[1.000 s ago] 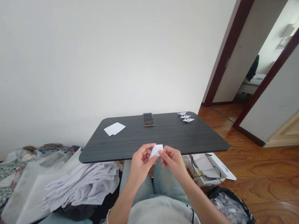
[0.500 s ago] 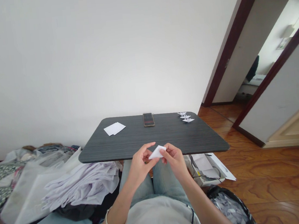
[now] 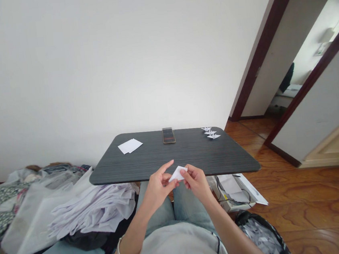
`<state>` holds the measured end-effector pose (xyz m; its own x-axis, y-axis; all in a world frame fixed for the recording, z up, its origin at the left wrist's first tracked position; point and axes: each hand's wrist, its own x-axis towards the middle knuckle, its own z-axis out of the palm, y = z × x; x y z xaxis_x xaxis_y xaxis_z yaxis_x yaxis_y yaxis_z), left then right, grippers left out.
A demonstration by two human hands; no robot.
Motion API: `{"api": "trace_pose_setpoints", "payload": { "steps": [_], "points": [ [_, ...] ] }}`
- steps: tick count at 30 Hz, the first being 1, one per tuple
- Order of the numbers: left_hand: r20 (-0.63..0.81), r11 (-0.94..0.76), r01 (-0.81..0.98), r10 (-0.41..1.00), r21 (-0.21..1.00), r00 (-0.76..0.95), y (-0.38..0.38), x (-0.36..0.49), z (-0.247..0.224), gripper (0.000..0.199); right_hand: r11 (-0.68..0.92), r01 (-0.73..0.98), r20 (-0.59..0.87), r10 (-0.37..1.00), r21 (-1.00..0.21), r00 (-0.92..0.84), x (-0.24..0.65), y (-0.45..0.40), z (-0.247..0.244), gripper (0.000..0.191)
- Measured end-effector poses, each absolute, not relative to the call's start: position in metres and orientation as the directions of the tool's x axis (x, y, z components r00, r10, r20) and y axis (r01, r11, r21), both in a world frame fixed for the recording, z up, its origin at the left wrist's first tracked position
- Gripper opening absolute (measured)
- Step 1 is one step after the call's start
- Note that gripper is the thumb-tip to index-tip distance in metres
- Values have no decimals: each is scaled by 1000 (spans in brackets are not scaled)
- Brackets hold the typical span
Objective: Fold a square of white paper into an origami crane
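Observation:
A small folded piece of white paper [image 3: 177, 174] is held between my two hands, just above the near edge of the dark table [image 3: 149, 161]. My left hand [image 3: 160, 185] pinches its left corner between thumb and curled fingers, with the index finger stretched out away from it. On the paper's right side, my right hand [image 3: 195, 180] grips with thumb and fingers. Three white paper cranes [image 3: 210, 132] stand in a row at the table's far right. Flat sheets of white paper [image 3: 130, 146] overlap at the far left.
A phone [image 3: 168, 136] rests at the table's back, by the wall. Piled clothes [image 3: 93, 209] lie to the left. Below the table's right side are a box with papers and cables [image 3: 234, 193] and a black-lined bin of scraps [image 3: 262, 234]. A doorway opens at right.
The left index finger has lifted slightly and points further from the paper. My right thumb now covers more of the paper's right side. Things on the table stay put.

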<state>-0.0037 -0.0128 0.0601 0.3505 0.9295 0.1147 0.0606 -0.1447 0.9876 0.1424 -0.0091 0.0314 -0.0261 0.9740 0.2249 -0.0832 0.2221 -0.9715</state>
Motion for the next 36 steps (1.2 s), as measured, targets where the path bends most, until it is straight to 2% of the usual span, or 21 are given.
{"api": "trace_pose_setpoints", "payload": {
  "steps": [4, 9, 15, 21, 36],
  "points": [
    [59, -74, 23, 912, 997, 406, -11, -13, 58, 72, 212, -89, 213, 977, -973, -4, 147, -8, 32, 34],
    [95, -109, 10, 906, 994, 412, -9, -17, 60, 65, 210, -100, 208, 978, -973, 32, 149, -8, 34, 35],
    [85, -111, 63, 942, 992, 323, -6, -9, 64, 25, 249, -121, 251, 968, -961, -4, 142, -11, 34, 34],
    [122, -139, 30, 940, 990, 320, -5, -7, 63, 23, 286, -105, 285, 958, -952, 26, 139, -12, 33, 34],
    [49, -62, 13, 885, 998, 464, -4, -19, 59, 32, 262, -148, 251, 964, -954, 89, 145, -7, 25, 34]
  ]
}}
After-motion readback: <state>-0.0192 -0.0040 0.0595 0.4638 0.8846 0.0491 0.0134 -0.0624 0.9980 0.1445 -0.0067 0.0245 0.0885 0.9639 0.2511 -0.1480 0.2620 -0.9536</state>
